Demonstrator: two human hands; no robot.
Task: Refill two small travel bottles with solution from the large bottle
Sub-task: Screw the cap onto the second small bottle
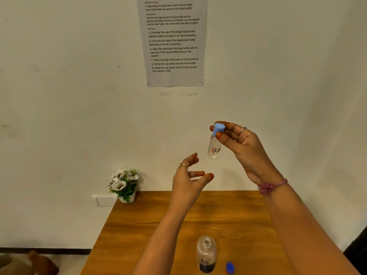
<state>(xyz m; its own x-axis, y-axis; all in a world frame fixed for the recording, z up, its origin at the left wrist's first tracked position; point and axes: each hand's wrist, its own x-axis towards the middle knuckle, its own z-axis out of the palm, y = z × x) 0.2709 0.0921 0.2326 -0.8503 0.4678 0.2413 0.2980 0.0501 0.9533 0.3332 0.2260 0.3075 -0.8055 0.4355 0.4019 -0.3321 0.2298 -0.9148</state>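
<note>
While the right hand (241,143) pinches a capped travel bottle (214,145) aloft, left-hand fingers (195,173) hang released above the counter (151,225); an uncapped large bottle (206,255), blue cap (230,267) and flowerpot (125,184) stand there.

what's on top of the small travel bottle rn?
A light blue cap sits on the small travel bottle, pinched by the right hand. The neck under the cap is hidden.
</note>
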